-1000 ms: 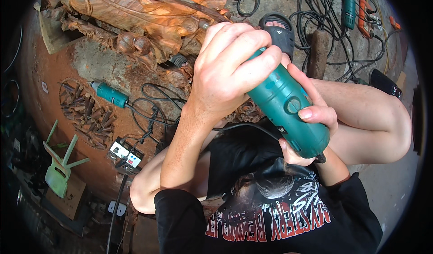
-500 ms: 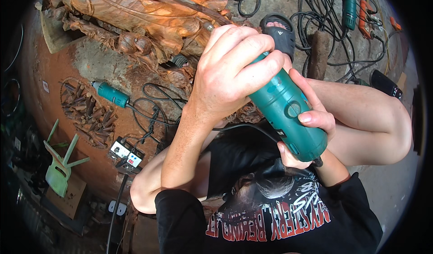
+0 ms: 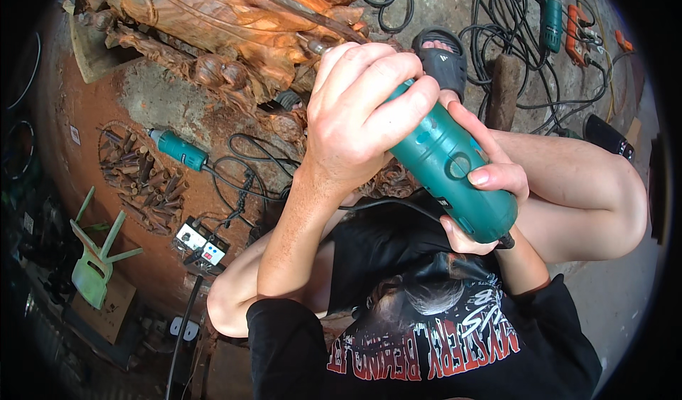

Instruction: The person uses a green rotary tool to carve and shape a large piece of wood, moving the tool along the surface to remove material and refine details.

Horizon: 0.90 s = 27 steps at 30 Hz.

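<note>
My left hand (image 3: 366,109) is wrapped round the front end of a green die grinder (image 3: 455,165), palm down over its neck. My right hand (image 3: 497,176) grips the grinder's rear body from the right, with the thumb on its side. The tool slants from lower right to upper left. Its metal tip (image 3: 312,43) shows just past my left knuckles, over the edge of a reddish-brown carved wooden sculpture (image 3: 206,16). Whether the tip touches the wood I cannot tell. A black cord (image 3: 506,241) leaves the tool's rear end.
A second green grinder (image 3: 181,150) lies on the dusty floor beside a pile of brown wooden pieces (image 3: 138,176). A control box (image 3: 199,242) sits below it. Tangled black cables (image 3: 490,16), another grinder (image 3: 550,20) and an orange power strip (image 3: 574,34) lie far right. My sandalled foot (image 3: 442,59) is close by.
My left hand and the front of the grinder have shifted slightly left, and the metal tip shows more over the sculpture. Both hands keep their hold.
</note>
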Tool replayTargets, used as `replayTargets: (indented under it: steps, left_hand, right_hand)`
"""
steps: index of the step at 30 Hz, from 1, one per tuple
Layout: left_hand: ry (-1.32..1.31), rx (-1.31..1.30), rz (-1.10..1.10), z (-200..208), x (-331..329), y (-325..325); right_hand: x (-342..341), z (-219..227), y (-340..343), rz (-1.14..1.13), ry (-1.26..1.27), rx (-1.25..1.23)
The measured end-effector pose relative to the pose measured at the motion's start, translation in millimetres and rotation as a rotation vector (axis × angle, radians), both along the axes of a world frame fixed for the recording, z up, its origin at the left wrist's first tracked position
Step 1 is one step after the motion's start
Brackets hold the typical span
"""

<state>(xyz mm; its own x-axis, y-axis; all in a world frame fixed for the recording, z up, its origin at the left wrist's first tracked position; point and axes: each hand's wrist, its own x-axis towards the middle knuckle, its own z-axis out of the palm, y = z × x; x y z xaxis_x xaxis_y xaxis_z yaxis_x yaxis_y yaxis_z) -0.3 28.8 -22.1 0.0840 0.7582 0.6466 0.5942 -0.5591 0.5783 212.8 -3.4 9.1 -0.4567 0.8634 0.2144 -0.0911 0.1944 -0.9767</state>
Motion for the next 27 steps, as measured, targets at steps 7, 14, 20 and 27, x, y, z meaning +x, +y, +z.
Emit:
replayTargets:
  steps: [7,14,20,27]
  left_hand:
    - [-0.035,-0.035,-0.050,-3.0,2.5,0.2]
    - [-0.061,-0.048,-0.122,-2.1,2.4,1.7]
    - [-0.043,-0.022,-0.070,-3.0,3.4,0.7]
    - [-0.069,-0.033,-0.107,-2.3,4.3,0.9]
  right_hand:
    - [-3.6,0.2,-7.6,-0.057,0.023,-0.018]
    - [3.9,0.2,-22.4,-0.042,0.040,-0.102]
    - [1.6,3.2,-12.7,-0.024,0.022,-0.069]
    - [2.0,4.7,-21.8,-0.057,0.015,-0.082]
